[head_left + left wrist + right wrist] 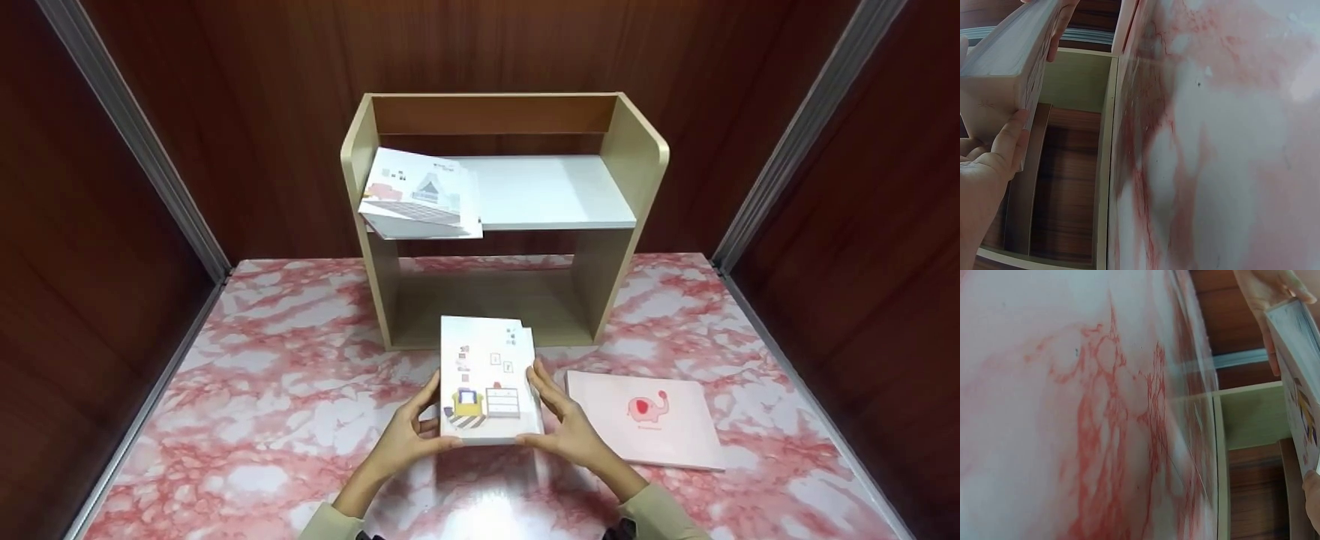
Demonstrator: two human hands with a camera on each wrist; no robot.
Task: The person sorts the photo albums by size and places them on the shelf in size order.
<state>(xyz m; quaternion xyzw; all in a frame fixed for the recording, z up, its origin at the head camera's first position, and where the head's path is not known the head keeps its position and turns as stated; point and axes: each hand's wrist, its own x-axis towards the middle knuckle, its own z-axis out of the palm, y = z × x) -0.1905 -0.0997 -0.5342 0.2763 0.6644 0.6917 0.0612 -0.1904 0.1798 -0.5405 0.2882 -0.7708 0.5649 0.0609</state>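
A thick white book with a drawn room on its cover is held up over the table between both hands, a second white edge showing at its right side. My left hand grips its left side, thumb along the near edge. On the opposite side, my right hand grips the book with fingers on the side edge and thumb at the near corner. In the left wrist view, the page block of the book faces up beside the fingers. A pink book with a red elephant lies on the table, right of my right hand.
A small wooden bookshelf stands at the back, with a white upper board and a lower compartment. White books lean at the left of the upper board, overhanging its front edge. Dark wood panels enclose the marbled red-and-white table.
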